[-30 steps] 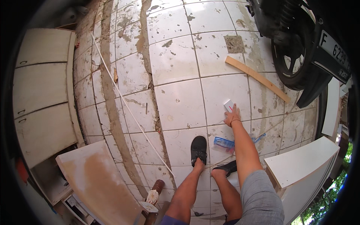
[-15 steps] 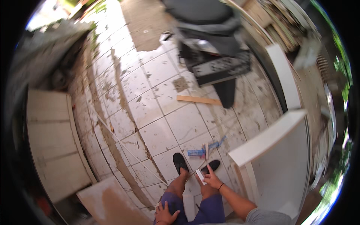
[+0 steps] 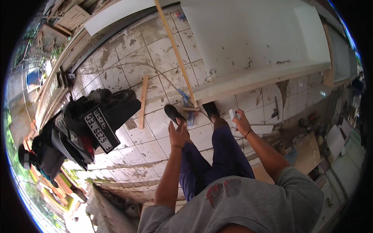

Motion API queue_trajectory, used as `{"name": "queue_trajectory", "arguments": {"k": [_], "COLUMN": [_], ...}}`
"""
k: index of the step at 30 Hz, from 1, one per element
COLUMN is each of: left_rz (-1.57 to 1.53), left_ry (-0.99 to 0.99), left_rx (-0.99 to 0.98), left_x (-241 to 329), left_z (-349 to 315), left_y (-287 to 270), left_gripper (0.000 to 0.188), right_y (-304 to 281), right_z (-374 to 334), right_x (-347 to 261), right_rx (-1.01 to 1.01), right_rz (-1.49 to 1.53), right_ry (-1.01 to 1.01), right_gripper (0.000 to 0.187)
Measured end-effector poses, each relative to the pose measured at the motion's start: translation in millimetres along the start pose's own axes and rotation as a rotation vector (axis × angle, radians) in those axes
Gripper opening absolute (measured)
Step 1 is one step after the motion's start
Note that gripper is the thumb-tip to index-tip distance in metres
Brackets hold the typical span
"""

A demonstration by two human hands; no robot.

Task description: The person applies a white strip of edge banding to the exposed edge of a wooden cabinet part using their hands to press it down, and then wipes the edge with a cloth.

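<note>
My right hand (image 3: 241,125) is closed around a small white rectangular piece (image 3: 233,114), held up in front of my right thigh; what exactly it is I cannot make out. My left hand (image 3: 178,134) hovers over my left shin with its fingers apart, and nothing clear shows in it. On the tiles between my shoes lie a blue item (image 3: 190,118) and a short wooden piece (image 3: 190,109). Just beyond my right shoe stands a large white open cabinet (image 3: 248,35). A long thin wooden strip (image 3: 173,42) runs along the cabinet's left side.
A parked motorcycle (image 3: 70,134) stands at the left. A flat wooden slat (image 3: 143,103) lies on the floor beside it. To the right are a drill-like tool (image 3: 275,112), a white strip (image 3: 263,129) and a tan board (image 3: 307,155). Stacked timber (image 3: 62,23) fills the far left.
The view has swung right, bringing the cabinet ahead and the motorcycle to the left. My left hand has lifted off my thigh. My right hand still holds the white piece.
</note>
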State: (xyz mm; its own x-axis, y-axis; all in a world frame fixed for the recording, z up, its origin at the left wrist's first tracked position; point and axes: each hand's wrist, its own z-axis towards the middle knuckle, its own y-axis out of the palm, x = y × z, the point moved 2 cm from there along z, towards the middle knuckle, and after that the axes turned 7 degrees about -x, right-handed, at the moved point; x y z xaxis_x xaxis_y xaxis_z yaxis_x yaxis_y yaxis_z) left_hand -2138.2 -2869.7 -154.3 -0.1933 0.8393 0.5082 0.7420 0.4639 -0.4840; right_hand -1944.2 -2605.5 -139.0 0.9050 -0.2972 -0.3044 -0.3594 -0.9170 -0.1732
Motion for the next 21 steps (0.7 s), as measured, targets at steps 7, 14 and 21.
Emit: {"name": "queue_trajectory", "arguments": {"k": [7, 14, 21], "left_rz": [0.254, 0.315, -0.073], "left_ry": [0.122, 0.218, 0.13], "left_rx": [-0.217, -0.385, -0.656], "left_x": [110, 132, 45], "left_z": [225, 266, 242], "left_y": [-34, 24, 47], "left_gripper": [0.106, 0.104, 0.085], "right_y": [135, 203, 204], "right_z": [54, 93, 115], "right_x": [-38, -102, -109], "right_rx": [0.331, 0.684, 0.923], "right_rz": [0.224, 0.236, 0.307], "right_ry": [-0.13, 0.035, 0.081], "right_gripper": [0.052, 0.056, 0.051]}}
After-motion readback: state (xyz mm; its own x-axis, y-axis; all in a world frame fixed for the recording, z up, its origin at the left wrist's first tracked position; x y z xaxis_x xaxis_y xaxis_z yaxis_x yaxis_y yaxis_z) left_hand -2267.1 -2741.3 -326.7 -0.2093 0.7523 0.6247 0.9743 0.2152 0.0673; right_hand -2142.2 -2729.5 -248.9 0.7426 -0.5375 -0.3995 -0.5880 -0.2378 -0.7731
